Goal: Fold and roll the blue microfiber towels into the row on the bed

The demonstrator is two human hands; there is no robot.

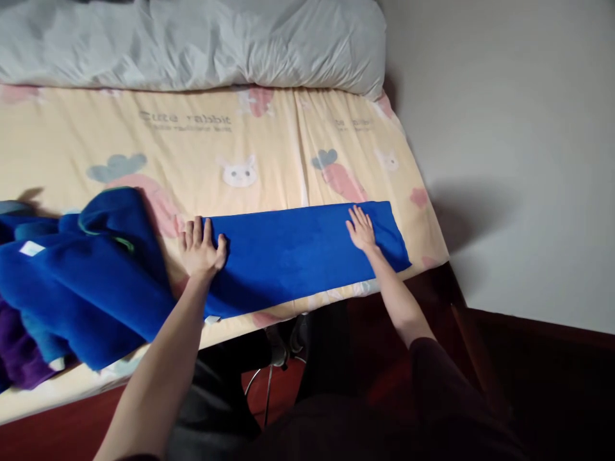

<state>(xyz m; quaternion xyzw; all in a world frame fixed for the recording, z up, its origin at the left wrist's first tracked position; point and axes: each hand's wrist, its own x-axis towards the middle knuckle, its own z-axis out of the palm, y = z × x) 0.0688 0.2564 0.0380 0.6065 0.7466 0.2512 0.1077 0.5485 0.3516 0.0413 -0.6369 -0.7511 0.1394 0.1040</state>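
A blue cloth (293, 250) lies folded into a long flat strip near the front edge of the bed (269, 153). My left hand (199, 246) rests flat on the strip's left end, fingers spread. My right hand (360, 229) presses flat on its right part, fingers apart. Neither hand grips the cloth. Just left of my left hand sits a heap of blue fabric (91, 275), loosely piled.
The bed has a cream sheet with rabbit and carrot prints. A grey duvet (202, 41) is bunched along the far side. Purple fabric (19, 352) shows under the blue heap at left. A pale wall (519, 128) is on the right, dark red floor below.
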